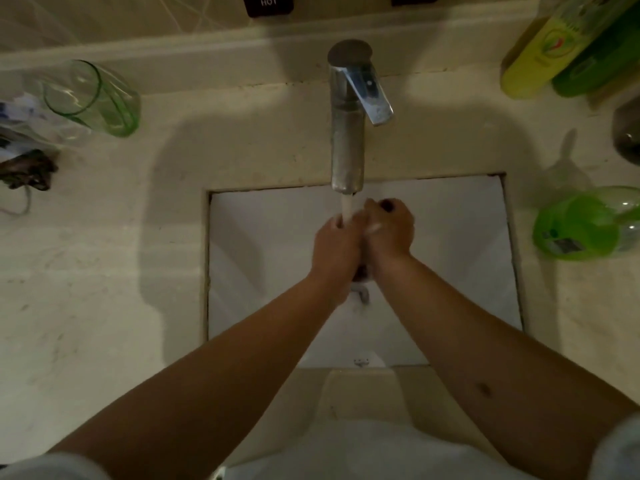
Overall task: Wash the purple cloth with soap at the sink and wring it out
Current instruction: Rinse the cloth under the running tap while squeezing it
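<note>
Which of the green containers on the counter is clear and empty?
The clear green-tinted glass left of the faucet. You can see through it, whereas the yellow-green bottle and the green soap bottle on the right are coloured and filled.

Faucet (pixel 347 133) dull brushed metal; sink (pixel 263 244) smooth white; countertop (pixel 86 271) matt marbled stone; cup (pixel 93 98) clear green glass or plastic.
</note>
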